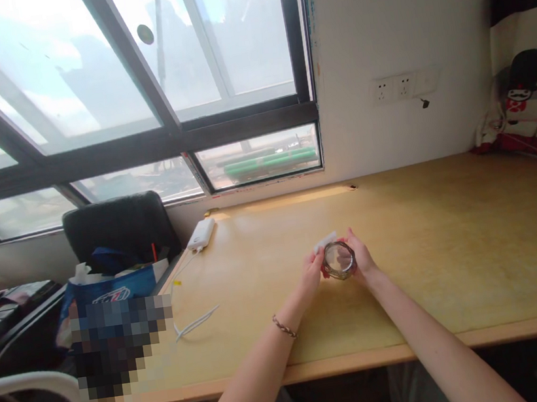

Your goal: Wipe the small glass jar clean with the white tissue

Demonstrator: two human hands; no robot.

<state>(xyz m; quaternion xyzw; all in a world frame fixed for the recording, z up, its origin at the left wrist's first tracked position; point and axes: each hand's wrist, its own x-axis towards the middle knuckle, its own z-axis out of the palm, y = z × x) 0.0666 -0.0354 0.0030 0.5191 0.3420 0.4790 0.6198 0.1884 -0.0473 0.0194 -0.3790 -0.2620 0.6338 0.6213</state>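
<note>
Over the table [428, 252], both my hands hold a small round object with a dark faceted rim and a shiny, mirror-like face [339, 259]. My left hand [311, 269] grips its left side, its fingers partly hidden behind the rim. On the opposite side my right hand [362, 256] is closed around the edge. Something small and red shows at the lower left of the rim. Just behind the round object is a whitish, partly see-through piece [325, 242]; whether it is attached cannot be made out.
A white power bank [201, 234] lies at the table's left edge with a white cable [198, 322] trailing from it. Left of the table are a black chair [118, 227] and a blue bag [112, 287]. Wall sockets [395, 87] sit beyond the table, with a patterned curtain [529, 74] at right.
</note>
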